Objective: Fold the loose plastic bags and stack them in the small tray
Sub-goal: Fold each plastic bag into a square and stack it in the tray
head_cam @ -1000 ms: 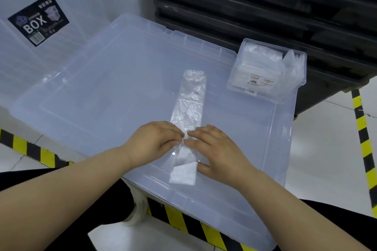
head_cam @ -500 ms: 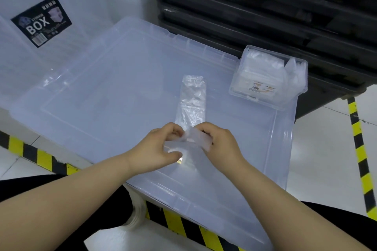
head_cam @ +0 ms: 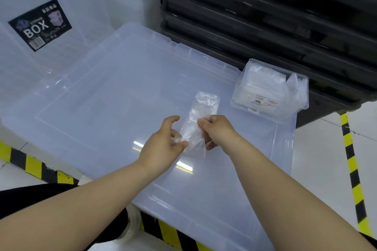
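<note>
Two outstretched forearms point(head_cam: 91, 199), left hand point(head_cam: 163, 144) and right hand point(head_cam: 218, 130) fingers pinching the plastic bag point(head_cam: 204, 106) above the lid point(head_cam: 102, 98)

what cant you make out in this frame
Head view, the only one:
- plastic bag: its near end is covered by the left hand and right hand, so the fold count is unclear.
- small tray: clear layers merge; number of bags inside unknown.
- tray label: print too small.
</note>
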Demonstrator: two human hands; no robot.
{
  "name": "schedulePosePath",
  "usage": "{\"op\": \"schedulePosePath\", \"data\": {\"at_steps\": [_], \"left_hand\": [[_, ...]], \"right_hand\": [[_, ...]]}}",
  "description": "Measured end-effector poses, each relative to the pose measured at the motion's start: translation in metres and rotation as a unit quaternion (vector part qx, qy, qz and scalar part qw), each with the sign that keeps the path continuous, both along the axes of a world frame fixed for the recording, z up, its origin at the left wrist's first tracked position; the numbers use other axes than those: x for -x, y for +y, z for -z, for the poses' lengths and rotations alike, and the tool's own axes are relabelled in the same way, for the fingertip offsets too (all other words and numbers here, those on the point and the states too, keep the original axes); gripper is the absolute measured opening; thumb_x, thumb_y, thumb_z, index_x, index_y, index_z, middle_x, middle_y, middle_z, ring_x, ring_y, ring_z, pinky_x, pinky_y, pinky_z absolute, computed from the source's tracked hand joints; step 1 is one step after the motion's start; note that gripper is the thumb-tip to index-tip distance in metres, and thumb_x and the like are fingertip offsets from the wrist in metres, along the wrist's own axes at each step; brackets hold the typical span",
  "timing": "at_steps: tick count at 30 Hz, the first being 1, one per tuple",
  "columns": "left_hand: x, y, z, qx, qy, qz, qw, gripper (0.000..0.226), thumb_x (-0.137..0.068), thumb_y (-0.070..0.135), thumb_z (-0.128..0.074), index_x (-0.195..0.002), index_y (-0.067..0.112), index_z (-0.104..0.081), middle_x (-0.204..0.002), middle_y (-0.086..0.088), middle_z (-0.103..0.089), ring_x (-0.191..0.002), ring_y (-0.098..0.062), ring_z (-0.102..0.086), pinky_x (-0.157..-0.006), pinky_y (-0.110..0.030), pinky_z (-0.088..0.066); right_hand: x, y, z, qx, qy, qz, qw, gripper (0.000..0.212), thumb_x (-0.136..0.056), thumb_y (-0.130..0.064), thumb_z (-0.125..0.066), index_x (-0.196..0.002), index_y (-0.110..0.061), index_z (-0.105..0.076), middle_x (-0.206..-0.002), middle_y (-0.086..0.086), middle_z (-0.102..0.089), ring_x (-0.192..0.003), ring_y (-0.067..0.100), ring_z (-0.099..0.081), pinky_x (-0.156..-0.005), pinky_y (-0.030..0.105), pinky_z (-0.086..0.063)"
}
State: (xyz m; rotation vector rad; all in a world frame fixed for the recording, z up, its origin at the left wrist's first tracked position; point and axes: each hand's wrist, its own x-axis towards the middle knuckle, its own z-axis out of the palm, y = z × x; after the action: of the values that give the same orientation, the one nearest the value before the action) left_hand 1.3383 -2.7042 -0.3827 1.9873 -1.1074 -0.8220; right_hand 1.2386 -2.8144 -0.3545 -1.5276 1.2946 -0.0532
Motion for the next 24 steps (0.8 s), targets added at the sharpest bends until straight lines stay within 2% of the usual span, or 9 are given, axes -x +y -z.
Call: {"op": "schedulePosePath", "data": {"at_steps": [1, 3, 4, 6, 9, 14, 18, 22, 24], "left_hand": [[0.0, 0.0, 0.0, 0.027, -0.069, 0.004, 0.997, 0.053, -0.088, 0.025, -0.059, -0.134, 0.022, -0.034, -0.104, 0.004, -0.056, -0.087, -0.015, -0.057, -0.078, -0.021, -0.037], [-0.002, 0.0, 0.006, 0.131, -0.27, 0.05, 0.953, 0.042, -0.085, 0.029, -0.052, -0.124, 0.018, -0.043, -0.111, -0.004, -0.062, -0.096, -0.021, -0.055, -0.084, -0.024, -0.032], [-0.001, 0.002, 0.01, 0.174, -0.334, 0.093, 0.922, 0.04, -0.082, 0.031, -0.048, -0.118, 0.015, -0.045, -0.11, -0.009, -0.064, -0.099, -0.022, -0.052, -0.089, -0.027, -0.031], [0.005, 0.007, 0.02, 0.204, -0.393, 0.179, 0.879, 0.042, -0.081, 0.033, -0.043, -0.117, 0.011, -0.045, -0.113, -0.011, -0.065, -0.108, -0.02, -0.046, -0.101, -0.031, -0.024], [0.01, 0.015, 0.027, 0.151, -0.426, 0.251, 0.856, 0.054, -0.084, 0.044, -0.037, -0.124, 0.007, -0.042, -0.123, -0.01, -0.061, -0.12, -0.019, -0.039, -0.108, -0.033, -0.014], [0.002, 0.015, 0.028, 0.068, -0.408, 0.269, 0.87, 0.064, -0.095, 0.055, -0.005, -0.129, 0.012, -0.04, -0.129, -0.009, -0.056, -0.123, -0.018, -0.036, -0.108, -0.029, -0.009], [0.0, 0.014, 0.032, 0.057, -0.414, 0.278, 0.865, 0.063, -0.095, 0.056, -0.004, -0.128, 0.017, -0.041, -0.13, -0.008, -0.056, -0.125, -0.018, -0.034, -0.108, -0.03, -0.008], [0.0, 0.012, 0.035, 0.063, -0.432, 0.274, 0.857, 0.06, -0.094, 0.057, -0.004, -0.128, 0.024, -0.04, -0.129, -0.01, -0.056, -0.125, -0.022, -0.033, -0.107, -0.033, -0.008], [-0.001, 0.011, 0.035, 0.067, -0.435, 0.272, 0.856, 0.059, -0.093, 0.058, -0.003, -0.129, 0.026, -0.039, -0.129, -0.012, -0.056, -0.125, -0.023, -0.032, -0.106, -0.033, -0.007]], "right_hand": [[0.0, -0.002, -0.001, -0.017, -0.004, 0.012, 1.0, 0.027, -0.097, -0.021, -0.044, -0.071, -0.014, -0.048, -0.063, 0.003, -0.05, -0.047, 0.014, -0.049, -0.041, 0.023, -0.046], [0.002, -0.006, -0.002, -0.062, -0.025, 0.043, 0.997, 0.026, -0.097, -0.021, -0.044, -0.073, -0.013, -0.046, -0.065, 0.004, -0.049, -0.043, 0.013, -0.047, -0.038, 0.021, -0.047], [0.003, -0.008, -0.003, -0.086, -0.036, 0.052, 0.994, 0.025, -0.097, -0.021, -0.044, -0.074, -0.012, -0.046, -0.066, 0.005, -0.049, -0.043, 0.013, -0.047, -0.037, 0.02, -0.047], [0.005, -0.011, -0.003, -0.12, -0.044, 0.054, 0.99, 0.023, -0.097, -0.022, -0.045, -0.077, -0.01, -0.047, -0.069, 0.007, -0.05, -0.047, 0.016, -0.05, -0.037, 0.02, -0.047], [0.005, -0.014, -0.004, -0.136, -0.045, 0.056, 0.988, 0.023, -0.097, -0.023, -0.046, -0.078, -0.009, -0.048, -0.07, 0.007, -0.052, -0.051, 0.017, -0.053, -0.039, 0.021, -0.049], [0.008, -0.014, -0.01, -0.155, -0.057, 0.075, 0.983, 0.028, -0.098, -0.03, -0.042, -0.085, -0.008, -0.053, -0.069, 0.005, -0.056, -0.049, 0.013, -0.058, -0.047, 0.026, -0.052], [0.018, -0.008, -0.016, -0.125, -0.028, 0.071, 0.989, 0.026, -0.096, -0.032, -0.046, -0.088, -0.008, -0.053, -0.071, 0.006, -0.061, -0.057, 0.017, -0.062, -0.047, 0.025, -0.049], [0.034, 0.006, -0.014, -0.077, 0.021, 0.01, 0.997, 0.018, -0.092, -0.03, -0.054, -0.087, -0.012, -0.055, -0.071, -0.004, -0.066, -0.046, 0.011, -0.049, -0.043, 0.018, -0.034], [0.036, 0.011, -0.008, -0.049, 0.024, 0.016, 0.998, 0.015, -0.089, -0.026, -0.058, -0.08, -0.014, -0.055, -0.069, -0.007, -0.065, -0.045, 0.009, -0.041, -0.044, 0.017, -0.031]]}}
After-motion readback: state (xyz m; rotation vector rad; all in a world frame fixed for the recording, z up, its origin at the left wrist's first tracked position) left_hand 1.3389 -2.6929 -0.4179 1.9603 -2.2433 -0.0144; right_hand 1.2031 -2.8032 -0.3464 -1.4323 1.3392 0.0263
